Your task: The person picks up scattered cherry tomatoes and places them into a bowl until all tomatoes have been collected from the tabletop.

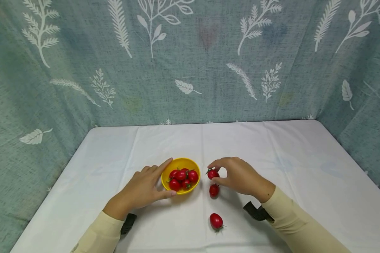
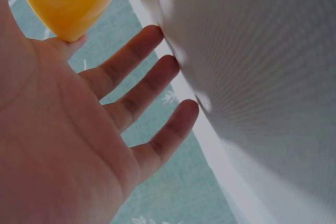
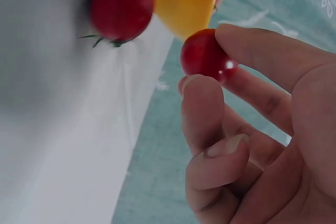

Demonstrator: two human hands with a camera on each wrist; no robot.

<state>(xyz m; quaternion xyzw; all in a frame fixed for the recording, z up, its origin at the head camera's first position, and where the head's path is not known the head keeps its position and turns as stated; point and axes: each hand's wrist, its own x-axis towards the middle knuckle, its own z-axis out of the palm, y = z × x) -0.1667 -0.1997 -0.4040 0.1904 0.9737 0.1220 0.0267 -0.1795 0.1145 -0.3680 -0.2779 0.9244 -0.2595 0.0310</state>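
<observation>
A yellow bowl (image 1: 195, 188) with several cherry tomatoes (image 1: 181, 175) in it stands near the middle of the table. My left hand (image 1: 144, 188) rests against the bowl's left side, index finger at the far rim and thumb at the near rim. In the left wrist view the other three fingers (image 2: 136, 51) reach out straight to the cloth. Just right of the bowl, my right hand (image 1: 237, 176) pinches a cherry tomato (image 3: 202, 56) between thumb and fingertips. Another cherry tomato (image 1: 214, 190) lies on the cloth close below that hand.
A further cherry tomato (image 1: 216, 221) lies nearer the front, its green stem toward me. White cloth (image 1: 114, 151) covers the table. A blue-green curtain with white leaves (image 1: 183, 105) hangs behind and along both sides. Dark straps (image 1: 256, 212) are at both wrists.
</observation>
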